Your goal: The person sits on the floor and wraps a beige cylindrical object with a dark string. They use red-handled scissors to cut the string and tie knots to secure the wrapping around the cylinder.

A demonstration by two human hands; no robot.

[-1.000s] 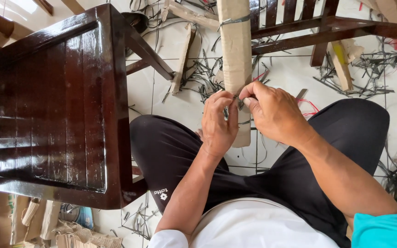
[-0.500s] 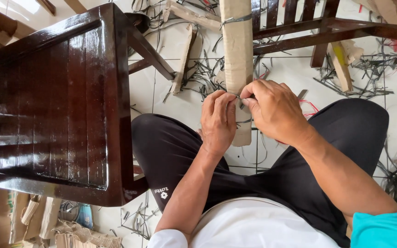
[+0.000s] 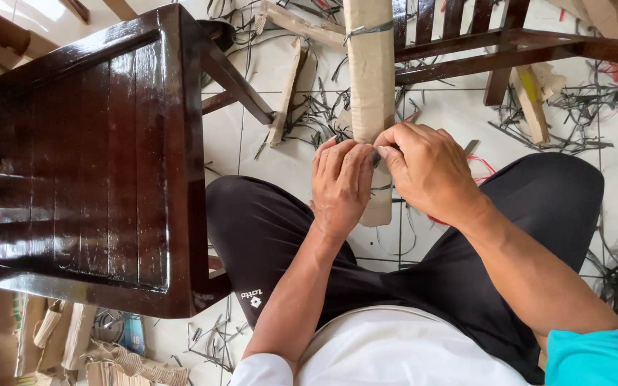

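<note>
At far left a glossy dark wooden chair [image 3: 101,164] stands close against the person's knee, crowding that side. Just right of it, the left hand [image 3: 341,182] presses its fingers together on the cardboard-wrapped chair leg [image 3: 370,71], which rises between the knees, and the right hand [image 3: 427,171] pinches a thin dark strap at the same spot. One strap band [image 3: 370,30] already circles the wrap higher up; this lower binding looks unfinished. Strap offcuts [image 3: 538,129] and wood scraps litter the tiled floor [image 3: 452,114] to the right.

Both hands [image 3: 384,175] together, fingers [image 3: 388,150] pinched.
</note>
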